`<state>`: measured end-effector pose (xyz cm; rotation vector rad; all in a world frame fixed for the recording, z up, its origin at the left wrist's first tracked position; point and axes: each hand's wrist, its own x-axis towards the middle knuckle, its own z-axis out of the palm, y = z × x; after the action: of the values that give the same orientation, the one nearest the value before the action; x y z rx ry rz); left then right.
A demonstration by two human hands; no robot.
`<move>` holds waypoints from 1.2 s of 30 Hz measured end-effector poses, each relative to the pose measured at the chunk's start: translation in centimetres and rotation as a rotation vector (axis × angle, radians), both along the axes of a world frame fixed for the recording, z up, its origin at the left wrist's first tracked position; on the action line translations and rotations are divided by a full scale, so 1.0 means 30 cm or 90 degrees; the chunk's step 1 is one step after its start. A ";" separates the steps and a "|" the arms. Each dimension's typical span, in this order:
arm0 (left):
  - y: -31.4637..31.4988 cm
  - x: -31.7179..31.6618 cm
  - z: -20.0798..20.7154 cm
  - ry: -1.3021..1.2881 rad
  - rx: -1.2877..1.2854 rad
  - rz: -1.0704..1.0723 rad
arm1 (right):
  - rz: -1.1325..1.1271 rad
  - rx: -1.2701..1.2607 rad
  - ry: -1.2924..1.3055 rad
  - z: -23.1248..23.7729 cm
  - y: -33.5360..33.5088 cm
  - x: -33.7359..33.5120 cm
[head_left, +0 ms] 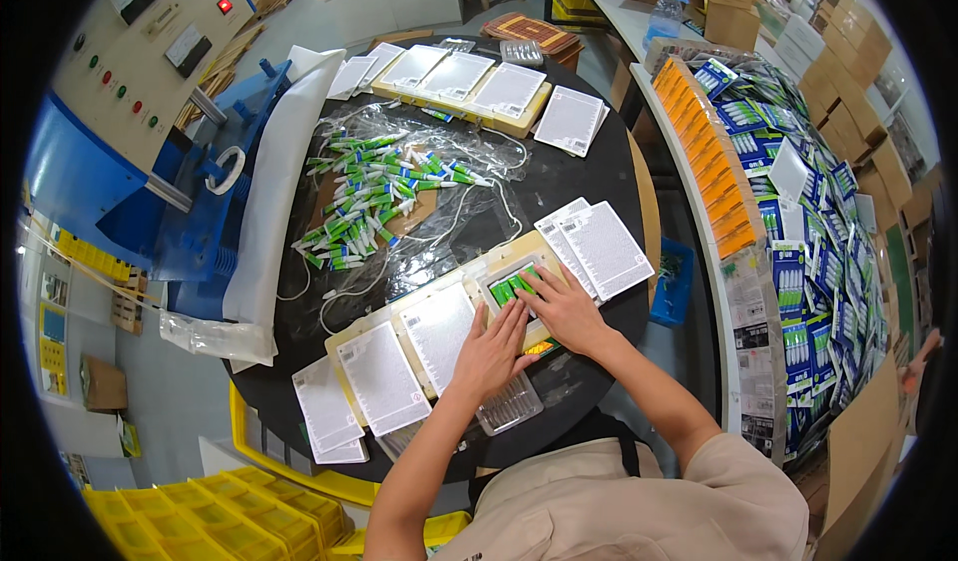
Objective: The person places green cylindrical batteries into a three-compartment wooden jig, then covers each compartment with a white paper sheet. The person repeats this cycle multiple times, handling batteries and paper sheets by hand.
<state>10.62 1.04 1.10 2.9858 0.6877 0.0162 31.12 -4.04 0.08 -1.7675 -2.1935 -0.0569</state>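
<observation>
- The left hand [492, 349] lay flat, fingers spread, on the long beige wooden tray [371, 323] at centre frame, gripping nothing.
- The right hand [562, 307] pressed open-palmed on the clear plastic blister of green tubes [511, 287]; whether any fingers pinched it was unclear.
- The round black table [579, 187] carried loose green-and-white tubes on crinkled clear film [374, 197] at upper centre.
- A blue machine with a grey control panel [150, 52] stood upper left; yellow plastic crates [239, 521] sat lower left.
</observation>
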 end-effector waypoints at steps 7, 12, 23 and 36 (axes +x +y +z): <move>-0.010 -0.023 -0.005 -0.013 0.003 0.006 | 0.000 -0.017 -0.001 -0.018 0.005 -0.004; -0.006 -0.033 0.010 -0.040 -0.035 0.000 | -0.011 -0.008 0.039 0.005 0.004 -0.007; 0.021 0.028 0.004 -0.021 -0.005 -0.032 | -0.065 -0.018 0.005 0.006 -0.022 0.006; 0.003 -0.001 -0.006 -0.021 0.002 -0.010 | -0.031 -0.014 0.051 -0.015 -0.008 0.000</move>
<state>10.59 1.12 0.93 2.9861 0.6607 0.0651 31.12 -4.29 -0.38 -1.8028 -2.1028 0.0277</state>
